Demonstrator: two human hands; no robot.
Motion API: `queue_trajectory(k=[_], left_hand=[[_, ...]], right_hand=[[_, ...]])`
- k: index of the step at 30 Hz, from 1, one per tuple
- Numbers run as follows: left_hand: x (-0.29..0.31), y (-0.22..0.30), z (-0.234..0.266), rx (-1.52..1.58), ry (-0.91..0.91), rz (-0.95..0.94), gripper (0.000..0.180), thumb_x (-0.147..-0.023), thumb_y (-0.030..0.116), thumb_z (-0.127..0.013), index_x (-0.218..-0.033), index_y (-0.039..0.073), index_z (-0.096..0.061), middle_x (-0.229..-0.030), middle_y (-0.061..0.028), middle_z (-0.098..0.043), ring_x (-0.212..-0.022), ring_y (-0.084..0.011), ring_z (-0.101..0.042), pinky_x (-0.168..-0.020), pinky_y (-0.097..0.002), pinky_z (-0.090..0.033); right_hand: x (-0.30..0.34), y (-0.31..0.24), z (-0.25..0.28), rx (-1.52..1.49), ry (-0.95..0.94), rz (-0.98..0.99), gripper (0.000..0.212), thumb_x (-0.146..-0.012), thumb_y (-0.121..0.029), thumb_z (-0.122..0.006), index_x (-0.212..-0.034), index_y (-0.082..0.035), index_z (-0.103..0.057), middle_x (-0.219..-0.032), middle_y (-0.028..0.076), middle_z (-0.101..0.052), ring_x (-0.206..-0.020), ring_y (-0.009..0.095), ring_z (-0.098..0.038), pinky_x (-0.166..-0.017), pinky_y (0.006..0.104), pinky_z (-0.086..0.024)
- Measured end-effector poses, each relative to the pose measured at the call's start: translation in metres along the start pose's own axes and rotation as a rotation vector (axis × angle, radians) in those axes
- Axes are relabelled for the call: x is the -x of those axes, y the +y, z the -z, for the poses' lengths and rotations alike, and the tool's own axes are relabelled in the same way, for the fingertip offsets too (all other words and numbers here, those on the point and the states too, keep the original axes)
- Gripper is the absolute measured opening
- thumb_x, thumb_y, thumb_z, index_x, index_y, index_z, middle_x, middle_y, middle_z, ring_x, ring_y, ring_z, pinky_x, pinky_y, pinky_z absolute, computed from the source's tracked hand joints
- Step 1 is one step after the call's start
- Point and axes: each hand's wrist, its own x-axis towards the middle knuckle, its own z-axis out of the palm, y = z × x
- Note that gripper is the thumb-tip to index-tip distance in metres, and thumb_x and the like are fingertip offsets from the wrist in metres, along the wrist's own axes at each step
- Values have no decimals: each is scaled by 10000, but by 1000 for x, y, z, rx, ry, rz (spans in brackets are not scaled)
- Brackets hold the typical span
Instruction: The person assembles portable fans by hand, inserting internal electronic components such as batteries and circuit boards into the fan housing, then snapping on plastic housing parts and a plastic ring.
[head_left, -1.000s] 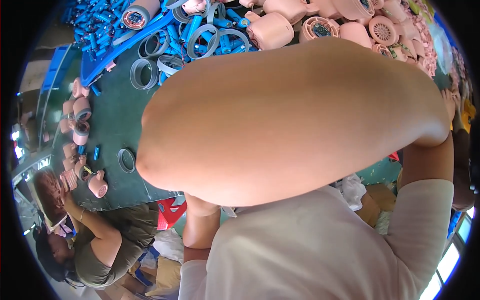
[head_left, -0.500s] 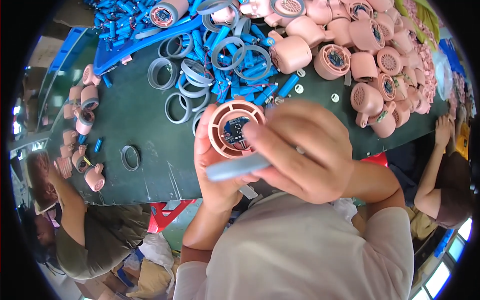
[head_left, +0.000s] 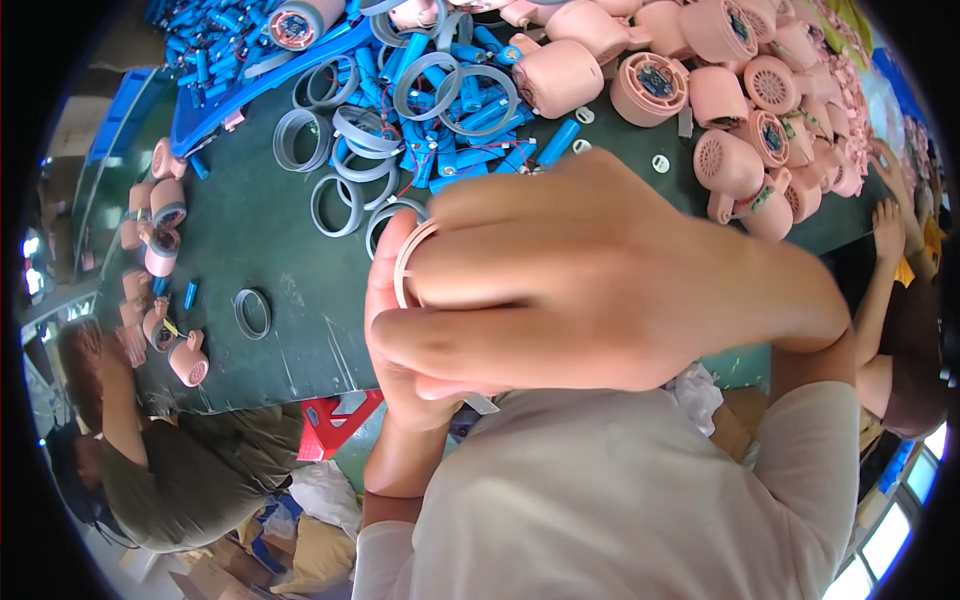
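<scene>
My left hand (head_left: 408, 385) is wrapped round a round pink plastic housing (head_left: 402, 268), of which only the left part of the rim shows. Across its open face lies my right hand (head_left: 570, 285), fingers bent and close together, slightly smeared by motion. It hides the circuit board inside the housing. Whatever the right fingers hold is covered by the hand, and the grey ring seen earlier is out of sight. Just beyond the hands lie loose grey rings (head_left: 337, 205) and a heap of blue cylindrical batteries (head_left: 470, 150) with thin wires.
A blue tray (head_left: 260, 92) full of batteries stands at the far left. Many pink housings (head_left: 555, 80) are piled at the far right, others (head_left: 188, 360) on the left. A single grey ring (head_left: 252, 314) lies on the green table (head_left: 300, 350). Co-workers sit on both sides.
My right hand has moved left over the housing, covering its open face and board. The grey ring between my hands has gone from view. The whole view has shifted slightly.
</scene>
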Motion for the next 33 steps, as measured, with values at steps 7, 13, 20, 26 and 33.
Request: queue_trajectory(k=[7,13,20,26,33], left_hand=[[17,-2,43,-199,438,243,393,-797,-26,-679,-1167,-56,-550,-1166,-227,-563,-906,-268,-630,-735,-419,-558],[20,-5,69,-476,-1,-40,323,-764,89,-711,-1053,-24,-621,-1064,-174,-617,-859,-264,-631,-737,-383,-532],[16,-15,50,-761,-135,-302,630,-741,441,-764,-1116,-22,-562,-912,-76,-650,-764,-178,-627,-649,-299,-504],[18,-19,48,-729,-68,-357,686,-656,605,-703,-900,-33,-635,-710,-71,-642,-604,-184,-617,-546,-294,-483],[12,-19,42,-761,-236,-383,642,-707,596,-673,-886,-21,-652,-705,-80,-652,-639,-214,-628,-579,-329,-492]], right_hand=[[-33,14,37,-189,-618,-79,241,-749,-225,-656,-882,-31,-604,-870,130,-590,-835,267,-591,-570,308,-485],[-26,4,37,-113,-481,-92,267,-747,-232,-662,-905,-27,-602,-885,136,-592,-842,273,-594,-587,317,-489],[-24,5,31,-60,-364,-88,298,-743,-240,-669,-933,-21,-600,-903,143,-595,-851,281,-597,-608,328,-494],[-22,2,24,-44,-262,-68,325,-741,-248,-675,-956,-17,-598,-918,150,-598,-858,288,-600,-626,337,-499],[-10,-2,22,14,-141,-86,357,-738,-256,-682,-983,-11,-595,-936,157,-600,-867,296,-604,-646,348,-504]])
